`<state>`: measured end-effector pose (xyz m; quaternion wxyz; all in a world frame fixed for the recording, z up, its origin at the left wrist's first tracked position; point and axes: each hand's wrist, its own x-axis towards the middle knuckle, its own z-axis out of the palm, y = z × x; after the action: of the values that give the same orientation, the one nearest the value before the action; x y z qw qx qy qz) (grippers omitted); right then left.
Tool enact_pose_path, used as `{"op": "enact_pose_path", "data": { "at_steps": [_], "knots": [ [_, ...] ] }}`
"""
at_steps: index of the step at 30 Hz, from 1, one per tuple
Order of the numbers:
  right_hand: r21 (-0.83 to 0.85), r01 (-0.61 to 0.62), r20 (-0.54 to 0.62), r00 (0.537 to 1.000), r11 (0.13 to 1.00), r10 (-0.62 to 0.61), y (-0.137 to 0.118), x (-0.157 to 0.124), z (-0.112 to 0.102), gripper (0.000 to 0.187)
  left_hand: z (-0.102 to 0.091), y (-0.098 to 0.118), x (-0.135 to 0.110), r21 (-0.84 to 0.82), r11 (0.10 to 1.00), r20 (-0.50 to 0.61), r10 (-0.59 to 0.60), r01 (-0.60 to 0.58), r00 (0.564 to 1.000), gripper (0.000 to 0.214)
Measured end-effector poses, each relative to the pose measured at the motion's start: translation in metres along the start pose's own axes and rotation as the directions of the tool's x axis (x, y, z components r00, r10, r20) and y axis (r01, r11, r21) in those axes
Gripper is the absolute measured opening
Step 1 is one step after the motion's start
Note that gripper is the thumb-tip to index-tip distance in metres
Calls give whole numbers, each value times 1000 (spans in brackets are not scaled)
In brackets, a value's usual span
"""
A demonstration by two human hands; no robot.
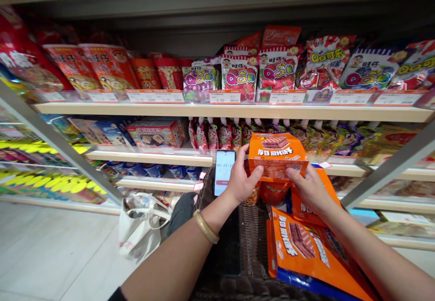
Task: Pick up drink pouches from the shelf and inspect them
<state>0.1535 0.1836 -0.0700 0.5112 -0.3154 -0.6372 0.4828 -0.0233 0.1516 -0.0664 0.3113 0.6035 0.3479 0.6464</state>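
An orange snack pack (277, 153) with a picture of layered wafers is held up between my two hands. My left hand (243, 178) grips its left side, thumb on the lower face. On its lower right edge, my right hand (307, 185) presses with the thumb, and its other fingers are mostly hidden. Below lies a dark woven basket (251, 242). In it are an orange and blue wafer bag (302, 242), another orange bag (326, 192) partly behind my right hand, and a red container (273, 192) under the held pack.
A phone (224, 172) showing a timer stands at the basket's far left. Shelves ahead hold gummy candy bags (239, 79), spouted pouches (224, 133) and snack boxes (156, 133). A white tote bag (142, 224) is on the floor (50, 255) to the left.
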Motion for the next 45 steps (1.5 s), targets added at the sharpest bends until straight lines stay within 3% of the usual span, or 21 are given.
{"op": "enact_pose_path", "data": {
  "at_steps": [4,8,15,22,30,36,45],
  "knots": [
    [2,44,31,999,999,-44,2,-1,-3,70,0,2,0,12,1000,-2,12,-12,1000,66],
    [123,35,85,995,992,-45,4,-5,-7,80,-1,3,-1,48,999,14,15,-16,1000,73],
    [258,-21,65,998,966,4,0,-8,-4,82,-3,4,-2,-161,987,67,-15,26,998,68],
    [326,-97,52,995,940,84,-9,-8,4,65,-4,3,-4,-86,995,73,-50,56,996,54],
    [318,-45,27,999,947,39,-8,-9,5,62,-7,5,-2,181,977,32,112,-115,993,54],
    [247,24,11,1000,969,-27,-15,-10,3,52,-9,7,0,77,995,143,45,-57,989,56],
    [334,-32,-52,997,942,53,-22,-8,12,37,-10,8,0,104,994,167,19,-37,986,55]
  ]
}}
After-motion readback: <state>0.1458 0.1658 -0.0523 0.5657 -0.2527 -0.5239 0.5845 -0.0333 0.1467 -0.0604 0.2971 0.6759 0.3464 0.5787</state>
